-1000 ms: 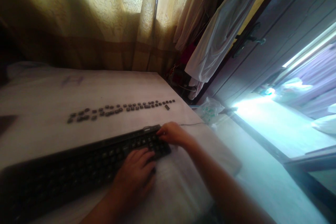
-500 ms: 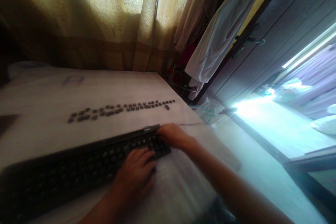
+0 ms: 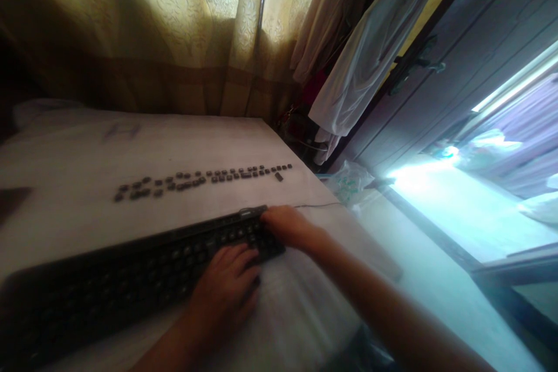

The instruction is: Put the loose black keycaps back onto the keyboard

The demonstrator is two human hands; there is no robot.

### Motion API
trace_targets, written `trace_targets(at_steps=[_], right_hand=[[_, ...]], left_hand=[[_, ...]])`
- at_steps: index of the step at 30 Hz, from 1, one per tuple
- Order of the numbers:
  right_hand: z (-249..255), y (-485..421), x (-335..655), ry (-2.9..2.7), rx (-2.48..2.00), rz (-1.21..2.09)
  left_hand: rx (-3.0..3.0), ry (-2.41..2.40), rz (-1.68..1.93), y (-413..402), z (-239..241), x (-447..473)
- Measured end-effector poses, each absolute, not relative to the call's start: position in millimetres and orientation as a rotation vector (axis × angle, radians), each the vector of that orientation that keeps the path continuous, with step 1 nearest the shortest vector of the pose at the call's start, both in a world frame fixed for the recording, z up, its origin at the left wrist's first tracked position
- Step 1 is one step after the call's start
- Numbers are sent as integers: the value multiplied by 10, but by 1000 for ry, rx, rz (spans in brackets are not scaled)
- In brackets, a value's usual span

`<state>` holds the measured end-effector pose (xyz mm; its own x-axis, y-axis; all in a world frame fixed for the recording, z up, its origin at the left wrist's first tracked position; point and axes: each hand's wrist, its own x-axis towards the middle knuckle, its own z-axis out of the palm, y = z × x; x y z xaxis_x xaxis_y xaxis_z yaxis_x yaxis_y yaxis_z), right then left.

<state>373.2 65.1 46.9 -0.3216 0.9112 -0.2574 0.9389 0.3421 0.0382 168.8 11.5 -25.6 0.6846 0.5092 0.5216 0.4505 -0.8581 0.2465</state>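
A black keyboard lies slantwise on the pale cloth-like surface, its keys blurred. Over its right part rests my left hand, the fingers reaching onto the keys. A small dark piece shows between its thumb and forefinger, too blurred to name. My right hand is closed at the keyboard's far right corner, fingertips bent down onto it; what lies under them is hidden. Beyond the keyboard, several loose dark keycaps form uneven rows, and one larger keycap sits apart at their right end.
A thin cable runs off toward the right edge of the pale surface. Yellow curtains hang behind. White cloth hangs beside a door. A clear plastic bag lies by the right edge.
The view has shifted very slightly. Both hands, the keyboard and the loose keycaps look the same as before.
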Motion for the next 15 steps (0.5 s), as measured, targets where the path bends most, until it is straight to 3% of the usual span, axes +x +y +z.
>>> trace_targets(at_steps=[15], right_hand=[[552,721,3705,2338,1655,-219]], left_hand=[[2786,776,898,122,-246,1685]])
